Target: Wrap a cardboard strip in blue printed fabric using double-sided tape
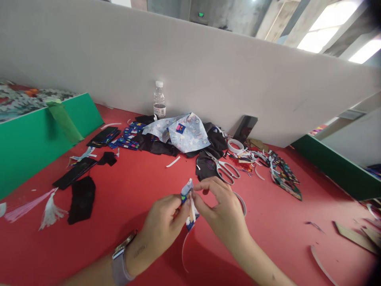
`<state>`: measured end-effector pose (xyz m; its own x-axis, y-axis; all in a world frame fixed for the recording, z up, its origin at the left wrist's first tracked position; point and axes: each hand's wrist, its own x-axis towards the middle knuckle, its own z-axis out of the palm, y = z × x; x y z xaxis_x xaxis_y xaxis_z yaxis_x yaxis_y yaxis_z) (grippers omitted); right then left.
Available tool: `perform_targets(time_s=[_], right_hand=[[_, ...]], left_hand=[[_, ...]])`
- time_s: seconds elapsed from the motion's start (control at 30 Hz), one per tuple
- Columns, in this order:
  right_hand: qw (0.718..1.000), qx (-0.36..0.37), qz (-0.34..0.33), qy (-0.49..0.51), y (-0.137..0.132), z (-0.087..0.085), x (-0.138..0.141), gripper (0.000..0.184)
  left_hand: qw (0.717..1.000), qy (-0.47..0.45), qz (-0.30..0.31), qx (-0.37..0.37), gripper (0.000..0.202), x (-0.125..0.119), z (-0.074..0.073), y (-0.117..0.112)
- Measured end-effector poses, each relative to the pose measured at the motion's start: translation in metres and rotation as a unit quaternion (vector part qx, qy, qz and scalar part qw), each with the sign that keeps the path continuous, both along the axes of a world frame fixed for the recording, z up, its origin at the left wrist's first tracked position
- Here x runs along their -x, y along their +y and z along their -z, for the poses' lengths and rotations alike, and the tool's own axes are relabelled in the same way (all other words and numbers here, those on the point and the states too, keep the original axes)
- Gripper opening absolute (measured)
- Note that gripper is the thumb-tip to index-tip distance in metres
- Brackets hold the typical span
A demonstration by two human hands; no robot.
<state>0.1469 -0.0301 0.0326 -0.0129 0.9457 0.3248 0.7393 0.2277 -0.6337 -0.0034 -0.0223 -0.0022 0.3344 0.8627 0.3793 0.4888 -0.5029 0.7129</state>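
My left hand (165, 218), with a watch on its wrist, grips a small folded strip of blue patterned fabric (187, 190). The thumb and fingers of my right hand (223, 202) pinch a narrow white strip (193, 208) at the upper part of this fabric. A thin pale strip (183, 250) curls down below the fabric to the red table. Just beyond my right hand lie white-handled scissors (228, 171), partly on black fabric (206, 167). My fingers hide part of the held piece.
Light-blue printed fabric (190, 133) lies heaped on dark cloth before a plastic bottle (159, 101). A white roll (236, 145) and a leaning phone (245, 129) are at the back right. Black pieces (81, 200) and tassels (52, 212) lie left, beside a green divider (26, 147).
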Motion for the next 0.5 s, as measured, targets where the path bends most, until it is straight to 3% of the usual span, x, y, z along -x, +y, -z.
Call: perform_targets(time_s=[0.5], right_hand=[[0.999,0.007,0.006,-0.036,-0.004,0.0,0.002,0.011]], left_hand=[[0.982,0.099,0.009,-0.16,0.016,-0.002,0.012,-0.003]])
